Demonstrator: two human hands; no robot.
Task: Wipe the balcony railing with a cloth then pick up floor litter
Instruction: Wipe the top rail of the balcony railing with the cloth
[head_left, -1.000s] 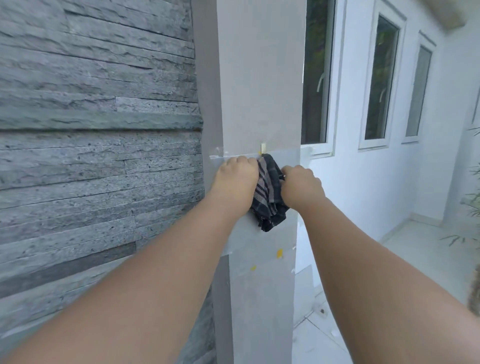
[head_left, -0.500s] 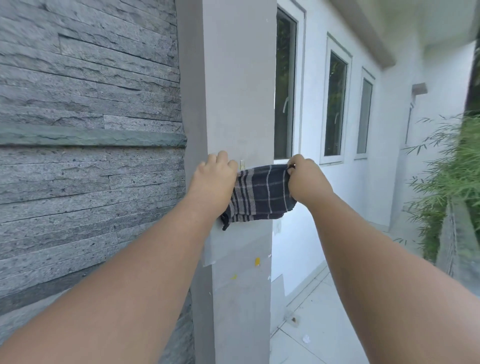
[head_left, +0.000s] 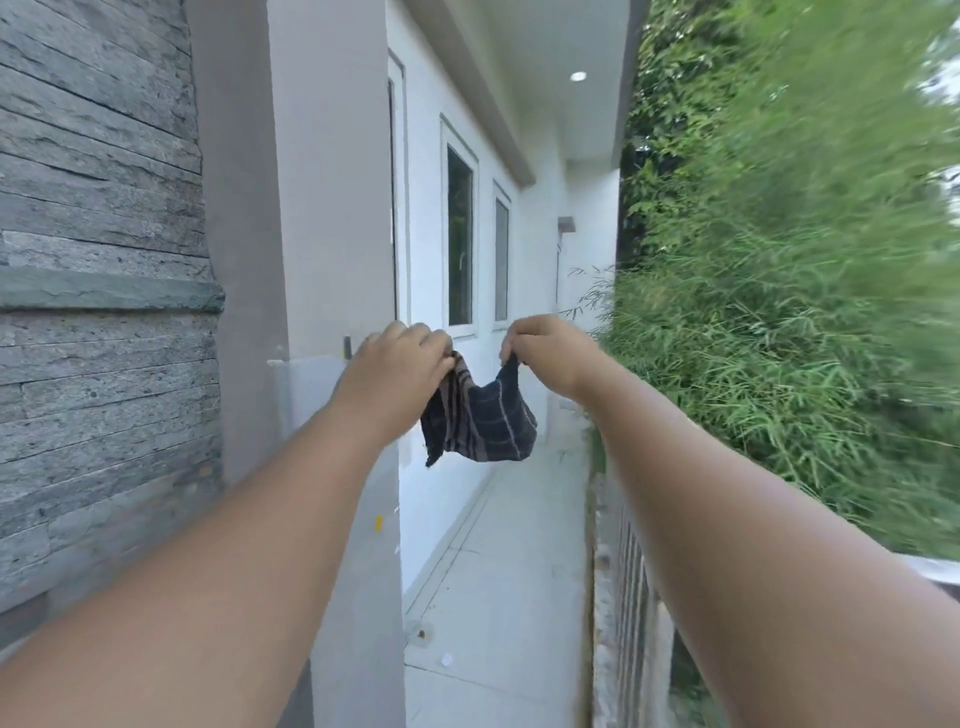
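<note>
Hanging cloth (head_left: 480, 423), pinched between left hand (head_left: 397, 366), right hand (head_left: 548, 358)

Soft, bright daylight, faint shadows. Right of the pillar (head_left: 332, 208) the bushes (head_left: 805, 270) smear into motion blur, while my cloth (head_left: 483, 421) beside it looks sharper. The stone wall (head_left: 93, 208) left of it bends at the edge.

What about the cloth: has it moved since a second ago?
Yes. The cloth moved right, off the grey pillar, past its corner, held by left hand and right hand.
</note>
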